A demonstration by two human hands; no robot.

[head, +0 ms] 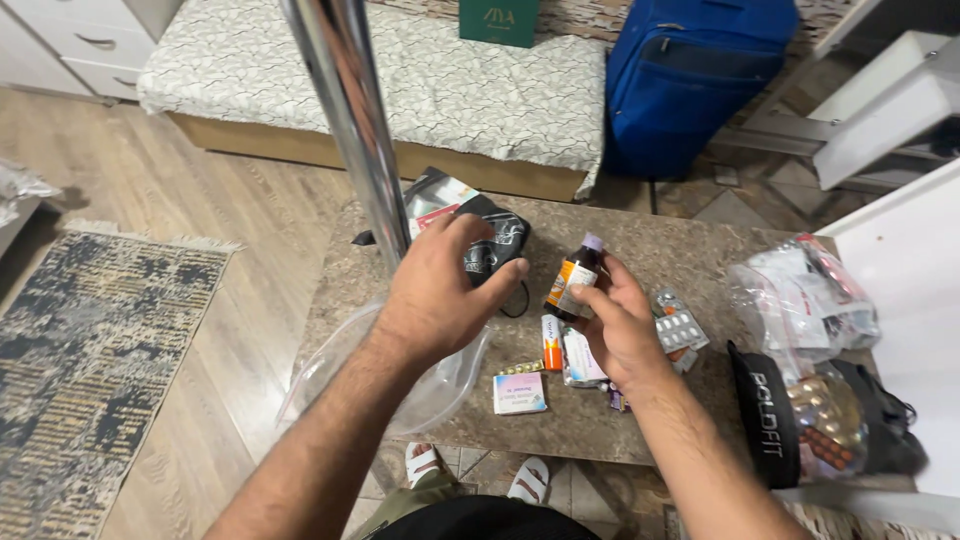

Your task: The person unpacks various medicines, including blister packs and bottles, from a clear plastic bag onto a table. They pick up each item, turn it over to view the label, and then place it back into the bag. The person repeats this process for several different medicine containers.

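Observation:
My right hand [622,325] grips a small brown medicine bottle [573,278] with a purple cap and an orange-and-white label, holding it tilted above the stone-patterned table [650,240]. My left hand [440,290] hovers with fingers spread over a clear plastic bag [330,365] that hangs off the table's left edge, just in front of a black pouch [500,240]. Under my right hand lie an orange tube [551,345], a small white sachet [580,360], a little white box [520,393] and silver blister packs [680,325].
A shiny metal pole [350,110] rises at the table's back left. On the right sit a clear bag of medicine packets [800,290] and a black pouch holding blister strips [820,420]. Behind are a patterned mattress [400,70], a blue suitcase [690,70] and a rug [90,340].

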